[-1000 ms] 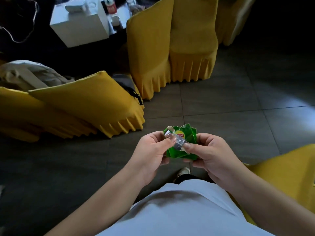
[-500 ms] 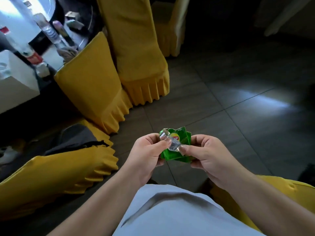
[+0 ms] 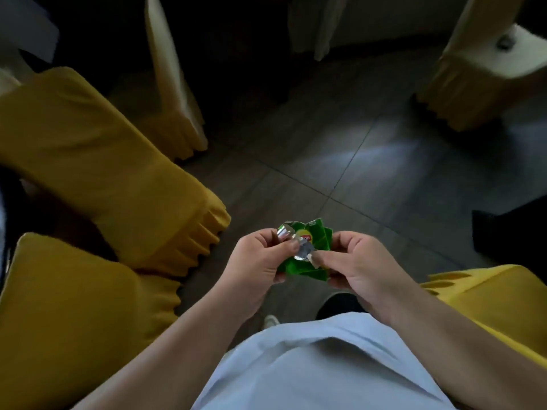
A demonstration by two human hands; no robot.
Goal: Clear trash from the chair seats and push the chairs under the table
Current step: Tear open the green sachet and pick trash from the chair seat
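Crumpled green wrapper [image 3: 307, 255], frame centre, is pinched by left hand [image 3: 260, 267] and right hand [image 3: 355, 270]; judged light, soft, crinkly, best held edgewise.

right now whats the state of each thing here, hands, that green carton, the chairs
left hand: grips the carton's left side
right hand: grips the carton's right side
green carton: crushed flat, silver lining showing, held over the floor
yellow chairs on the left: covered, standing on the floor
yellow chair on the right: only partly in frame
pale chair at top right: small dark thing on its seat
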